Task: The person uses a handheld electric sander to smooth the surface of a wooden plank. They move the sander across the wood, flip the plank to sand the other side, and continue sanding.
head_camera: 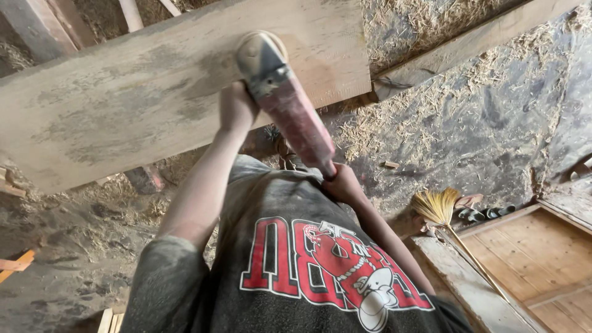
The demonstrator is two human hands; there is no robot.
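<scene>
Large weathered grey-brown wooden plank (154, 92) runs across the upper frame, tilted, its right end higher. Dirt floor (481, 117) around it is strewn with pale wood shavings, thickest along a second long timber beam (468, 43) at upper right. Lower right: light wooden panelled board (542, 253) lying flat, a dusty grey plank (468, 283) just beside it. You wear a dark grey shirt (296, 259) with a red and white print.

You hold a dusty red handheld power sander (290, 105) with its round pad pressed flat on the plank's face near the lower edge. Your left hand (236, 108) is clenched around the tool just behind its head, touching the plank's lower edge. Your right hand (341, 182) is wrapped tight around the tail end of the red body, close to your chest.

A straw-yellow broom (441, 213) with a thin wooden handle lies across the grey plank. Dark short pipe-like pieces (484, 214) sit just beside the broom head; cannot tell if anything is in them. Orange wood scrap (17, 264) at the left edge.
</scene>
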